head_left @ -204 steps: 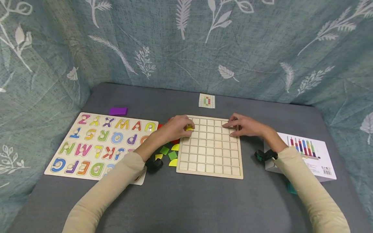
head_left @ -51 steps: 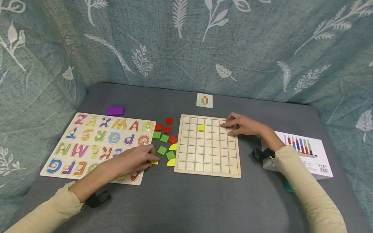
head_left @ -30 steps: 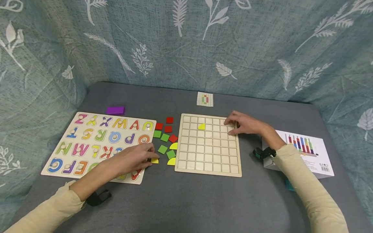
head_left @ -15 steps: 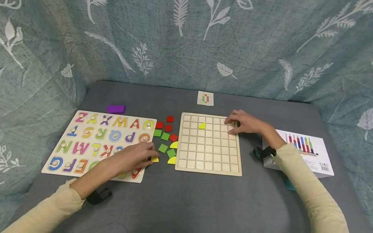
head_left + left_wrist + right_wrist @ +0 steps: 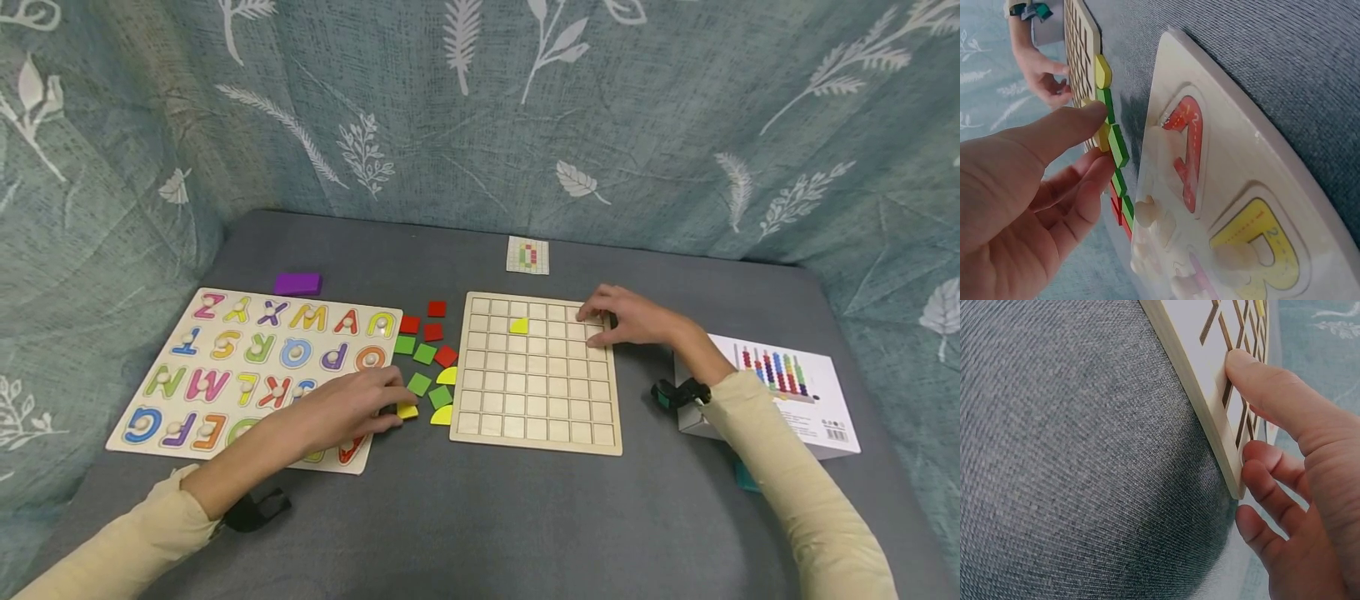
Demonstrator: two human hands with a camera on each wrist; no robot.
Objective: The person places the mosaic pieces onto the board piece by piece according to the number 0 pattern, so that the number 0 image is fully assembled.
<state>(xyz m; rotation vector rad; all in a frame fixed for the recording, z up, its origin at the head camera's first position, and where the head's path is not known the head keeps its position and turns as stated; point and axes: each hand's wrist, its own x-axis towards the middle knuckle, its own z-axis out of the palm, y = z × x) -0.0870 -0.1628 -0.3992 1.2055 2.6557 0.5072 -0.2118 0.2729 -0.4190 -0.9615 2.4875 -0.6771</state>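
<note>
My left hand (image 5: pixel 358 404) pinches a yellow tile (image 5: pixel 407 411) between thumb and fingertips, just off the right edge of the wooden alphabet puzzle (image 5: pixel 247 342). In the left wrist view the yellow tile (image 5: pixel 1103 136) shows between the thumb and the fingers. To the right lies a wooden grid board (image 5: pixel 536 429) with one yellow quarter-circle tile (image 5: pixel 519 326) in an upper cell. My right hand (image 5: pixel 630 317) rests at the board's upper right corner. In the right wrist view its thumb touches the grid and the other fingers are loosely bent near the corner.
Red tiles (image 5: pixel 432 332), green tiles (image 5: pixel 418 384) and yellow tiles (image 5: pixel 442 415) lie between puzzle and board. A small pattern card (image 5: pixel 528 255) lies behind the board. A purple block (image 5: pixel 297 284) sits behind the puzzle. An abacus box (image 5: pixel 813 408) stands at right, by the right forearm.
Since the oldest frame the left hand has moved from the board to the loose tiles, leaving the yellow quarter-circle in a cell. Lately the pinched yellow tile shifted slightly right. The right hand stayed.
</note>
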